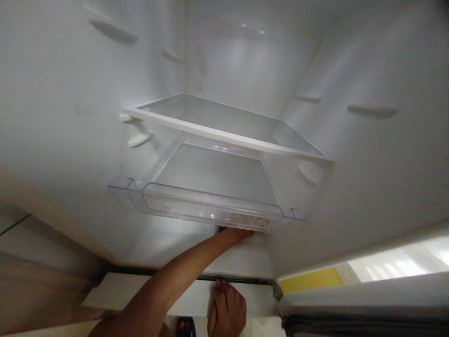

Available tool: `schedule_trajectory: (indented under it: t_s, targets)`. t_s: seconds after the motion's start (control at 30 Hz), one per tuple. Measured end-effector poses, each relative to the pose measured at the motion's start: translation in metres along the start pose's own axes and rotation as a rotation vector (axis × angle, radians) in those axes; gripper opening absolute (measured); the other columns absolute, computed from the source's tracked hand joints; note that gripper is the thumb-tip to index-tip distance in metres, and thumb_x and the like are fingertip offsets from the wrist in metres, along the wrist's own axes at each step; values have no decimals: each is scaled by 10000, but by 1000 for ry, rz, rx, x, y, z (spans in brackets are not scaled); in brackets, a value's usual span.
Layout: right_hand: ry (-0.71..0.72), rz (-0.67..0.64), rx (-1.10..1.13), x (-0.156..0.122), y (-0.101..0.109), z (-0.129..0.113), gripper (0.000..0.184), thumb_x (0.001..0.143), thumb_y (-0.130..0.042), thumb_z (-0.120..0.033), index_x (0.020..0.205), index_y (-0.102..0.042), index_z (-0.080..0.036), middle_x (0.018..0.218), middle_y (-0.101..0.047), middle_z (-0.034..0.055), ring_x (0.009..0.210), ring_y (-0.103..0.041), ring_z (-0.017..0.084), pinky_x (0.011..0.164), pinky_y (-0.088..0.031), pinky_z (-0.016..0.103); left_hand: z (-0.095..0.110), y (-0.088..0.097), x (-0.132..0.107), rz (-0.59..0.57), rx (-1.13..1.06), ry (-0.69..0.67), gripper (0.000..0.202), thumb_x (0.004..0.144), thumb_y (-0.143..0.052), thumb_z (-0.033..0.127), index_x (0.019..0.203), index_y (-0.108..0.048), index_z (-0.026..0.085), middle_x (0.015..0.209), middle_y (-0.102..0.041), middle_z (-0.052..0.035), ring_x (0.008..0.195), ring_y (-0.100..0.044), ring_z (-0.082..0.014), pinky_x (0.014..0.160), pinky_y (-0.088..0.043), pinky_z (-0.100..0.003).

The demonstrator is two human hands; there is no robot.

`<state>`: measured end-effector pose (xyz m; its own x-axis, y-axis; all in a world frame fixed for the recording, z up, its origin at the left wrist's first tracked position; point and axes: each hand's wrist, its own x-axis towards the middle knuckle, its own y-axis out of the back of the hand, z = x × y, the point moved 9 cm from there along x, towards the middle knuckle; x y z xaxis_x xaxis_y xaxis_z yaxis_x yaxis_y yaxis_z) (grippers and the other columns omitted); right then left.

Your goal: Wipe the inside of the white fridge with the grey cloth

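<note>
1. Curling the right hand (227,309) over the white panel (189,299) down at the bottom, knuckles up, bent fingers close together.
2. Can't tell about a grip there, with fingertips tucked out of sight; placed just by the dark strip (242,281) along the panel's far edge.
3. Stretching in now with the left arm (182,271), bare, slanting up from the lower left into the fridge (379,187).
4. Ending in the left hand (245,225), down at the drawer front, only a blur through plastic. Can't tell whether spread, closed or clamped on anything, nor whether touching or merely beneath.
5. Over to the clear drawer (210,199): sitting mid-fridge, between the side walls, front toward the view.
6. Directly above, spanning wall to wall: the glass shelf (224,135), white-rimmed.
7. Jutting from the right wall, higher up: a short ridge (372,111).
8. Down on the floor, left of the right hand: a foot (185,326).
</note>
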<state>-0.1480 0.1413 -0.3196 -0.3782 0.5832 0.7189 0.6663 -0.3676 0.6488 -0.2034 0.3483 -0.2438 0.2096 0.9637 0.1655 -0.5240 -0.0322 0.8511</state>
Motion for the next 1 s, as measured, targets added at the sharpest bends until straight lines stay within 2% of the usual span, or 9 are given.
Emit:
schedule_trajectory:
  t_s: [0.1, 0.17, 0.27, 0.33, 0.47, 0.63, 0.73, 0.87, 1.0]
  targets:
    - [2, -9, -10, 5, 2, 0, 328, 1018, -354, -208, 1069, -678, -198, 1022, -736, 92, 986, -656, 236, 878, -421, 389, 15, -7, -14, -50, 61, -25, 359, 899, -667, 270, 1251, -657, 202, 1191, -718, -106, 1067, -695, -270, 889, -587, -426]
    - [39, -10, -19, 9, 5, -3, 312, 1018, -371, -207, 1068, -680, -200, 1005, -734, 80, 961, -652, 227, 862, -417, 376, 20, -8, -25, -79, 89, -37, 320, 857, -669, 282, 1169, -698, 218, 1109, -753, -98, 1047, -716, -300, 852, -589, -416]
    - [68, 7, -14, 15, 13, -5, 300, 1011, -385, -166, 1071, -678, -194, 998, -737, 70, 951, -647, 215, 857, -413, 360, 19, -1, -41, -111, 111, -74, 275, 834, -691, 360, 1075, -722, 233, 1078, -769, -74, 1034, -727, -305, 838, -587, -402]
    - [65, 17, -9, 16, 16, -4, 295, 1013, -388, -156, 1058, -677, -193, 1005, -739, 71, 963, -642, 214, 861, -411, 358, 14, 7, -55, -112, 141, -95, 319, 827, -705, 346, 1127, -711, 237, 1098, -768, -71, 1028, -729, -296, 841, -586, -399]
    - [69, -2, 3, 13, 13, -3, 294, 1024, -391, -177, 1064, -682, -192, 1021, -740, 79, 983, -627, 223, 873, -407, 365, -18, 40, -99, 49, 230, 51, 499, 834, -656, 159, 1325, -624, 244, 1211, -740, -82, 1057, -716, -273, 893, -581, -407]
    - [22, -48, 19, 7, 6, 2, 256, 1001, -440, -152, 1066, -683, -197, 1066, -737, 83, 1013, -613, 236, 889, -403, 379, -67, 92, -166, 273, 353, 345, 544, 832, -554, 15, 1330, -620, 223, 1261, -706, -109, 1193, -646, -278, 1043, -511, -440]
    - [43, -42, 11, 7, 7, 2, 245, 996, -449, -146, 1068, -680, -186, 1059, -737, 88, 1011, -609, 239, 880, -403, 376, -85, 110, -194, 284, 340, 419, 525, 845, -613, 95, 1353, -599, 224, 1298, -683, -121, 1231, -620, -298, 1074, -485, -472]
    - [101, -38, -7, 6, 5, 3, 230, 991, -474, -164, 1087, -681, -198, 1053, -738, 75, 983, -613, 219, 855, -403, 353, -99, 119, -216, 235, 300, 462, 711, 818, -735, 305, 1478, -484, 226, 1395, -629, -141, 1275, -597, -334, 1111, -458, -504]
    - [123, -53, -32, 1, 0, 8, 225, 987, -493, -189, 1113, -679, -201, 1052, -737, 74, 976, -619, 218, 853, -408, 349, -118, 127, -235, 267, 231, 580, 647, 858, -623, 137, 1483, -476, 225, 1406, -620, -125, 1273, -615, -275, 1100, -488, -415]
